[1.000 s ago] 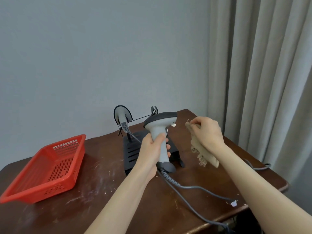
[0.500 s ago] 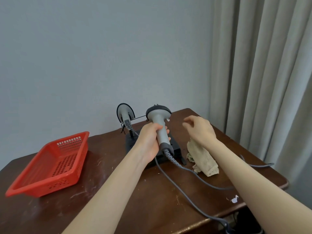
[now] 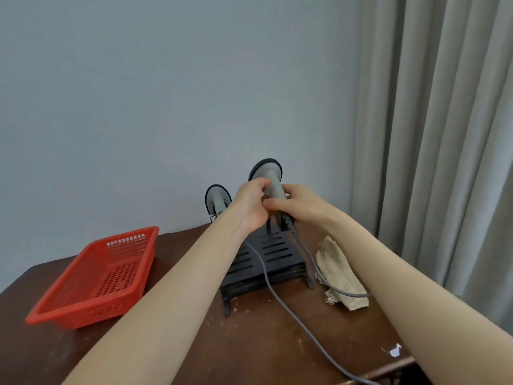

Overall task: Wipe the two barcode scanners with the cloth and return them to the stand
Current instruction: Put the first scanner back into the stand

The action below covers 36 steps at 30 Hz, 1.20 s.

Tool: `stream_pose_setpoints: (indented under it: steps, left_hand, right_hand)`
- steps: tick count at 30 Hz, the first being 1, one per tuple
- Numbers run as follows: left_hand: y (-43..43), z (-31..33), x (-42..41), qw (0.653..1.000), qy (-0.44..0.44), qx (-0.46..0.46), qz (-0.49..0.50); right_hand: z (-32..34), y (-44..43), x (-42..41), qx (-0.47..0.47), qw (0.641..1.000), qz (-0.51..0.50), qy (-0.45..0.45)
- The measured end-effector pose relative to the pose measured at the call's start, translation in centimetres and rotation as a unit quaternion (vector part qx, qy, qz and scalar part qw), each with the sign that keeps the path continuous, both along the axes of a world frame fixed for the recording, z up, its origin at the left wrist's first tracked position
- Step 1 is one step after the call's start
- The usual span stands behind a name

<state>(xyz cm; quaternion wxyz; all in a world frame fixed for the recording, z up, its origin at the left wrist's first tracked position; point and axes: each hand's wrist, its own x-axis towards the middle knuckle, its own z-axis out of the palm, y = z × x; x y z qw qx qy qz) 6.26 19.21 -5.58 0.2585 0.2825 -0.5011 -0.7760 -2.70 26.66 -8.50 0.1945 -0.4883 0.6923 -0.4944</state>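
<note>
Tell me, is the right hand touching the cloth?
Apart. The head view shows the right hand gripping the raised scanner, well above the cloth lying on the table.

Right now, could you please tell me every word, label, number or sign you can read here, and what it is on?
No text is legible in this view.
On the held scanner, second scanner and black stand: no label visible.
On the red basket and cloth: no markings.
The white scrap at front right: too small to tell.
</note>
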Motion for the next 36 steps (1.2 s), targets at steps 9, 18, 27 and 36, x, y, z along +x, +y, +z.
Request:
stream_pose_setpoints:
  steps: [9, 18, 27, 36]
  left_hand:
    - [-3.1, 0.0, -0.5, 0.969, -0.062, -0.237, 0.009]
    - [-6.0, -6.6, -4.0, 0.829, -0.276, -0.477, 0.095]
    - [-8.1, -10.4, -8.1, 0.747, -0.376, -0.527, 0.148]
    - [-9.6, -12.3, -9.6, 0.799, -0.352, -0.461, 0.157]
  right_hand:
    - [1.6, -3.1, -1.7, -0.041, 0.983, -0.168, -0.066]
    - [-0.5, -5.4, -2.2, 0.026, 0.975, -0.222, 0.002]
    - [-1.2, -7.0, -3.4, 0.028, 0.971, -0.229, 0.057]
    - [-2.2, -7.9, -4.4, 0.027, 0.973, -0.218, 0.066]
